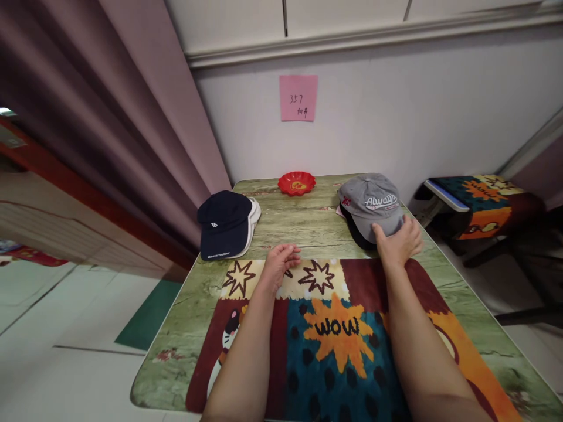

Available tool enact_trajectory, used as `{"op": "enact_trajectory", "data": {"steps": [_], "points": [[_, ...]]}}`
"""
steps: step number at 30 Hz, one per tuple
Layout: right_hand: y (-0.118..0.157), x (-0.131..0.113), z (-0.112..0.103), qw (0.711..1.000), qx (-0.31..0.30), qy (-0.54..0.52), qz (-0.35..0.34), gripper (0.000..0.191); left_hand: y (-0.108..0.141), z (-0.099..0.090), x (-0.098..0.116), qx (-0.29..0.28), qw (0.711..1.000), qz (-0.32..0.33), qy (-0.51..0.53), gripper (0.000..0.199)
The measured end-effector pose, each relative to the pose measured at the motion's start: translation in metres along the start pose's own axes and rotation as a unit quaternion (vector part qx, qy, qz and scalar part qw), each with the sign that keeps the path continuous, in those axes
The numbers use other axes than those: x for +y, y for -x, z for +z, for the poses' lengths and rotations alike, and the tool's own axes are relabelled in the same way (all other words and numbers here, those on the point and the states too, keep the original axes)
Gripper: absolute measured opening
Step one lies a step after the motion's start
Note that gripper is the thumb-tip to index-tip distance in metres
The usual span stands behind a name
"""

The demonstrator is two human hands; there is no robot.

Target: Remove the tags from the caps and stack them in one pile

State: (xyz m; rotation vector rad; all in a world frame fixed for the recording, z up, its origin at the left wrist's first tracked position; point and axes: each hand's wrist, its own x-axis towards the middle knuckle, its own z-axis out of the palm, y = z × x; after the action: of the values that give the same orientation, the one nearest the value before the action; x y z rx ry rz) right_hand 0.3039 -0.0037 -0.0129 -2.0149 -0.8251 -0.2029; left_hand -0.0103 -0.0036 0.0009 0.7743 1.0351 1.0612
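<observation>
Grip of the right hand (399, 241) is set wide across the brim of a gray cap (368, 192), with the thumb resting on top and the other fingers at the brim's right edge; their undersides are hidden, so I cannot tell whether they close on it. This cap sits at the far right of the worktop (169, 328), on top of a black cap (359, 235) of which only a strip of brim shows. "Always" reads clearly on the front, but the smaller line beneath is too small to read. Just left of the crown, a sliver of something pink (339, 211) peeks out, mostly covered.

The left hand (281, 265) has a narrow, half-open grip, fingers loosely bent, above the far part of the patterned mat (303, 363). Both forearms cover stretches of the mat, and its near edge is cut off by the frame.

On the left, a navy cap (224, 214) lies over a white cap (255, 218), which shows only along its right side; the first word on the navy brim is hard to make out. A red scalloped dish (297, 183) stands near the back edge.
</observation>
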Motion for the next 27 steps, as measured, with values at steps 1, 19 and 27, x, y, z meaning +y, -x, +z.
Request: {"op": "enact_trajectory", "data": {"steps": [1, 19, 27], "points": [[0.002, -0.002, 0.0, 1.0, -0.014, 0.012, -0.012, 0.08, 0.0, -0.001, 0.0, 0.007, 1.0, 0.006, 0.006, 0.027], [0.014, -0.017, 0.0, 0.994, 0.031, -0.024, -0.101, 0.075, -0.005, -0.071, 0.038, 0.54, 0.746, 0.378, -0.095, 0.041], [0.015, -0.016, 0.007, 0.993, 0.028, -0.047, -0.109, 0.045, -0.007, -0.105, 0.033, 0.644, 0.719, 0.19, -0.178, 0.081]]}}
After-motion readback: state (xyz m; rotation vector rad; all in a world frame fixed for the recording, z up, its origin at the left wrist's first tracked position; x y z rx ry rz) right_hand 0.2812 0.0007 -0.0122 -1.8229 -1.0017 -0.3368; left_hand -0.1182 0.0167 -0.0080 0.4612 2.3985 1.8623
